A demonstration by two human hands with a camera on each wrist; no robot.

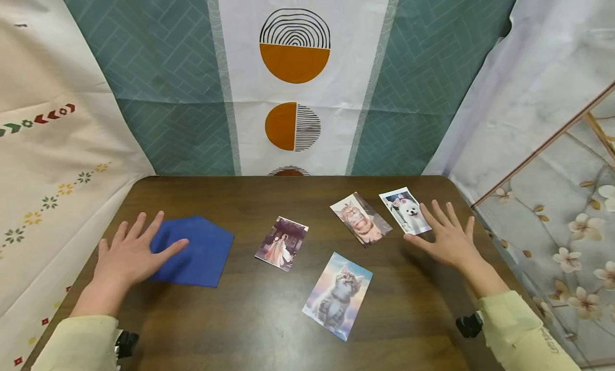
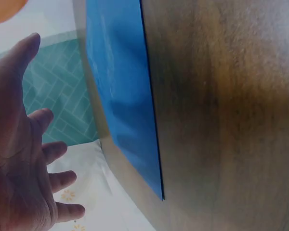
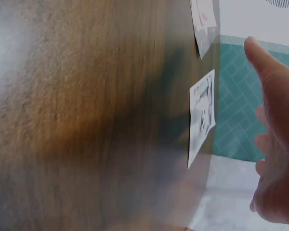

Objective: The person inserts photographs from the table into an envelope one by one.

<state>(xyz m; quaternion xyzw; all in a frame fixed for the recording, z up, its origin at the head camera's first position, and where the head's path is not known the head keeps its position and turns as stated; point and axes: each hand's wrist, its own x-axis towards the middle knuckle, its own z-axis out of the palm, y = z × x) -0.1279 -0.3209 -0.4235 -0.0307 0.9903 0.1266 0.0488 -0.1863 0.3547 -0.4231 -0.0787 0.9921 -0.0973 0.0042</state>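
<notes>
My left hand hovers with spread fingers over the left part of a blue envelope, apart from it in the left wrist view. On the other side, my right hand is spread above the table beside a card with a white dog, whose right edge it partly covers in the head view. Left of that card lies one with an orange cat. A grey kitten card lies nearer the front. Between the envelope and the cat cards is a card showing a figure in a long dress. Neither hand holds anything.
The dark wooden table carries all the cards. A green and white cloth hangs behind its back edge. Patterned cloths, one cream and one flowered, hang along the left and right sides.
</notes>
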